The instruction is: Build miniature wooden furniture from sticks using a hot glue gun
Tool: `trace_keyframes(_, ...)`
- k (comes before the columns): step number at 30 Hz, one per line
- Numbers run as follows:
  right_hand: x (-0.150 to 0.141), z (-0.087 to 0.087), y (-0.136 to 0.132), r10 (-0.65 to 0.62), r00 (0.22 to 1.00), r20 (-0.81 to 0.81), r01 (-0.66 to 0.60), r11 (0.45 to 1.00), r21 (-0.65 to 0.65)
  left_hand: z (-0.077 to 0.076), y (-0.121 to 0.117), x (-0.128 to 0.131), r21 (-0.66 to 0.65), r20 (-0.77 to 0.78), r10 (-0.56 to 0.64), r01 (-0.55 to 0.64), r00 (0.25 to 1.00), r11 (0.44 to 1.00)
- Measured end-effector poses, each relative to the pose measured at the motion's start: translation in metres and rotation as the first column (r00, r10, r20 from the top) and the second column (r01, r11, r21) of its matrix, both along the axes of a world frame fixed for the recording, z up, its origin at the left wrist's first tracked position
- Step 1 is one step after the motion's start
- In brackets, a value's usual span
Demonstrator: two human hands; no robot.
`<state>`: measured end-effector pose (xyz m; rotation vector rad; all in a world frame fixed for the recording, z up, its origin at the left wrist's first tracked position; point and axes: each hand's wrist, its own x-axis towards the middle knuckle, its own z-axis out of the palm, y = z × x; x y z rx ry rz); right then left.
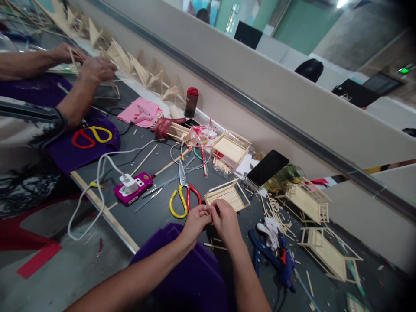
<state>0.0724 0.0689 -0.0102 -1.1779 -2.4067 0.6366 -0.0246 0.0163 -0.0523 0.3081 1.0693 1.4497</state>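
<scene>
Person's 2 hands [196, 222] [225, 221] (fingers [204, 211] meeting) | 1 slatted frame [232, 193] beyond | 2 scissors [183, 177] [90, 128]

I see muted, fairly even indoor light, with one ceiling lamp [342, 3] glaring white at the top. Dark vignetting swallows my right-hand corners, and the far wooden-stick fans [118, 54] look soft.

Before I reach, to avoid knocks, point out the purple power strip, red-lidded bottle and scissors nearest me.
Purple power strip [136, 193], head view, casing.
Red-lidded bottle [191, 105], head view, body.
Scissors [183, 178], head view, blades.
</scene>
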Motion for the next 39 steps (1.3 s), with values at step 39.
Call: trace_keyframes(39,0.045,-0.036,-0.042,-0.46,0.749,-0.477,0.336,0.884,-0.324,0.029,0.019,-0.035,0.076,-0.917,0.338,0.737,-0.213,0.672)
